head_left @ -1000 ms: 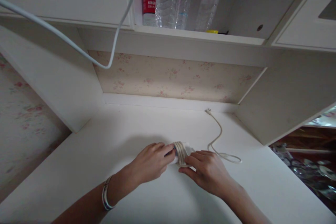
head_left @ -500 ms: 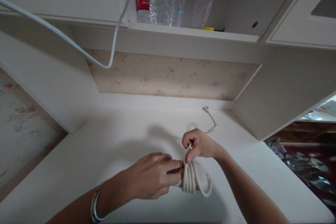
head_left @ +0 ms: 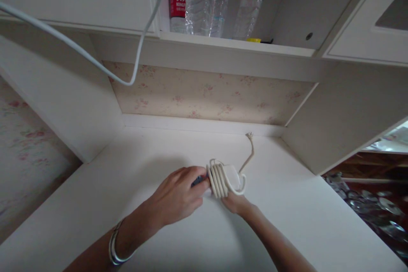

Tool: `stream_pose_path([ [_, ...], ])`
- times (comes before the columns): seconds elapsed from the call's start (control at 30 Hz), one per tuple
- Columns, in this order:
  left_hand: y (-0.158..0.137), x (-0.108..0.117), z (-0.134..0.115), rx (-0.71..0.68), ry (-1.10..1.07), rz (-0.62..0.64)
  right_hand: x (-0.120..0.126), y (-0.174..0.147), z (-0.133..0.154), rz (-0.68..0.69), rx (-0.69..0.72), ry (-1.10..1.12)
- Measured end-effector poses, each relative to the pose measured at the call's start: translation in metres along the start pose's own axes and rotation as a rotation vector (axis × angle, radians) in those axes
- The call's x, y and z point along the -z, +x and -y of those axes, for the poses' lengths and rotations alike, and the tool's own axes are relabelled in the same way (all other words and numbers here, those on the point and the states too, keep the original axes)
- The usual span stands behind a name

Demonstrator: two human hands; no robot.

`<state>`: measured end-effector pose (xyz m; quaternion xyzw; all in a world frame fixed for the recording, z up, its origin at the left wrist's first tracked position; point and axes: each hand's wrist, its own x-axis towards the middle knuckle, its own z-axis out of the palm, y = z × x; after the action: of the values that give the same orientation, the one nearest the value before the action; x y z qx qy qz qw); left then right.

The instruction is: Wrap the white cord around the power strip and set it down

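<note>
My left hand [head_left: 180,193] grips the left end of a white power strip [head_left: 233,176] held above the white desktop; a dark bit shows between its fingers. Several turns of cream power cord [head_left: 218,179] wrap round the strip, with one loose loop at its right end. My right hand [head_left: 236,204] is underneath the strip, touching or very near the coils, its fingers hidden behind them. The cord's free end trails to the back of the desktop, where its plug [head_left: 249,134] lies.
An open shelf overhead holds several clear plastic bottles [head_left: 200,2] and a yellow cap [head_left: 254,40]. A white cable [head_left: 130,81] hangs down at the upper left. Side panels [head_left: 344,106] bound the desktop [head_left: 153,144] on both sides.
My right hand has gone from pinching the cord above the strip to below and behind it. The wrapped strip has shifted up and left, and the trailing cord has straightened.
</note>
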<state>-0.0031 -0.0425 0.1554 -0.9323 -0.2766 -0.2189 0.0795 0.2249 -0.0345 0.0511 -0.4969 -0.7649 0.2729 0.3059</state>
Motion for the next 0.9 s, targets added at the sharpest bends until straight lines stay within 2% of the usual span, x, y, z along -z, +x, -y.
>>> stream_pose_path([
  [0.13, 0.005, -0.01, 0.017, 0.105, 0.145, 0.06, -0.009, -0.02, 0.016, -0.009, -0.012, -0.424],
  [0.2, 0.007, -0.017, 0.022, 0.108, 0.194, 0.108, -0.01, -0.026, 0.028, -0.02, 0.047, -0.602],
  [0.37, 0.005, -0.038, 0.023, 0.066, 0.218, 0.18, 0.005, -0.027, 0.057, -0.074, 0.281, -0.756],
  [0.43, 0.003, -0.045, 0.02, 0.027, 0.19, 0.199, 0.018, -0.022, 0.063, -0.079, 0.348, -0.779],
  [0.53, -0.002, -0.051, 0.014, -0.018, 0.145, 0.202, 0.04, -0.009, 0.065, -0.015, 0.446, -0.757],
  [0.67, -0.009, -0.053, 0.01, -0.065, 0.11, 0.175, 0.063, 0.009, 0.061, 0.011, 0.45, -0.653],
  [0.9, -0.014, -0.045, 0.001, -0.159, 0.089, 0.11, 0.069, 0.026, 0.063, 0.05, 0.464, -0.444],
])
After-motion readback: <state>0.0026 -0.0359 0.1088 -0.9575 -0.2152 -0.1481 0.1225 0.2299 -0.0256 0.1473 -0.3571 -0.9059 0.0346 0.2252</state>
